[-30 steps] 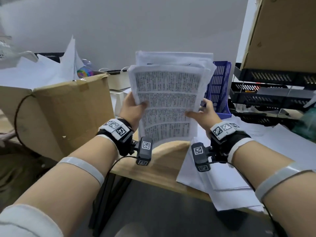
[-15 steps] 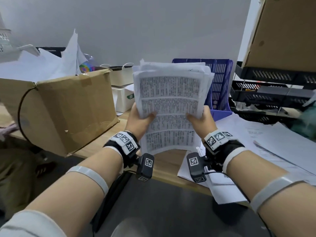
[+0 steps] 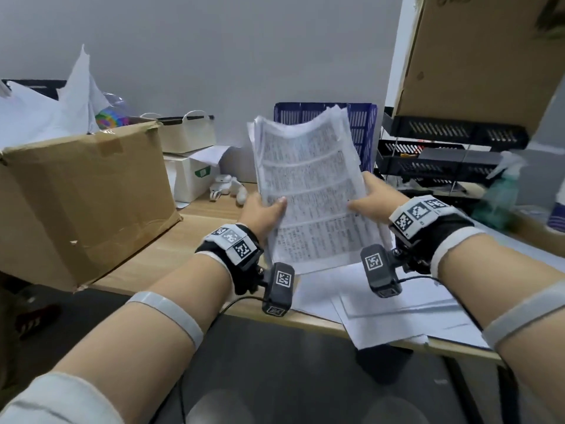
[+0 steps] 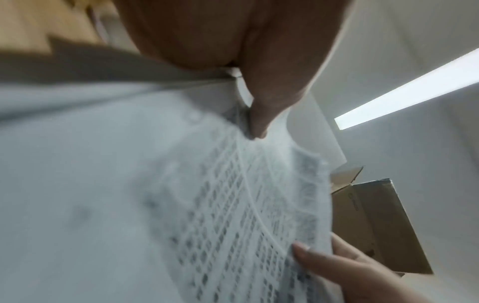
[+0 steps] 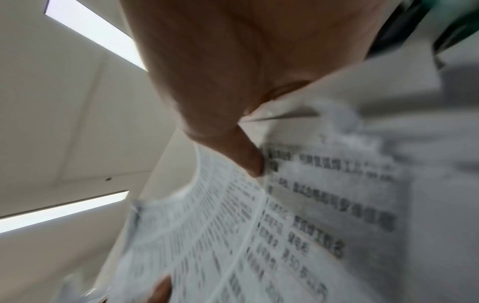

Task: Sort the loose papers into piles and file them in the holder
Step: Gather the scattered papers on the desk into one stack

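Note:
A thick stack of printed papers (image 3: 308, 185) stands upright above the desk, tilted a little to the right. My left hand (image 3: 266, 209) grips its left edge, thumb on the front sheet. My right hand (image 3: 367, 200) grips the right edge the same way. Behind the stack stands a blue slotted file holder (image 3: 362, 130). In the left wrist view my thumb (image 4: 259, 121) presses the blurred papers (image 4: 233, 205). The right wrist view has my thumb (image 5: 249, 160) on the printed sheet (image 5: 324, 205). More loose papers (image 3: 394, 313) lie flat on the wooden desk (image 3: 183, 240) below my hands.
A large cardboard box (image 3: 82, 203) fills the desk's left side, with white sheets (image 3: 46, 114) sticking out. Black stacked trays (image 3: 443, 154) stand at the right under another cardboard box (image 3: 477, 56). Small white boxes (image 3: 189, 175) and a white earbud case (image 3: 226, 186) sit near the wall.
The stack has come down and moved right, toward the blue holder, and now leans to the right. Both hands keep their hold on its edges.

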